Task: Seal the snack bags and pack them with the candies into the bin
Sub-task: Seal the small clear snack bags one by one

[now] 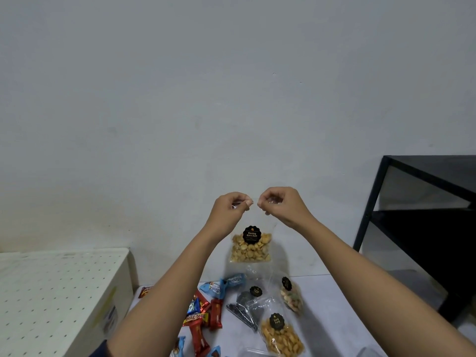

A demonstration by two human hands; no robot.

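A clear snack bag of yellow nuts (251,247) with a round black label hangs in the air in front of the wall. My left hand (231,211) and my right hand (279,206) pinch its top edge side by side, fingertips nearly touching. On the table below lie three more clear snack bags: one with dark contents (247,306), one with mixed nuts (291,297) and one with yellow nuts (280,336). Several wrapped candies, red (215,314) and blue (213,288), are scattered to their left.
A white perforated bin (51,292) stands at the left, against the light grey table (334,318). A black metal shelf frame (425,228) rises at the right. A plain wall fills the background.
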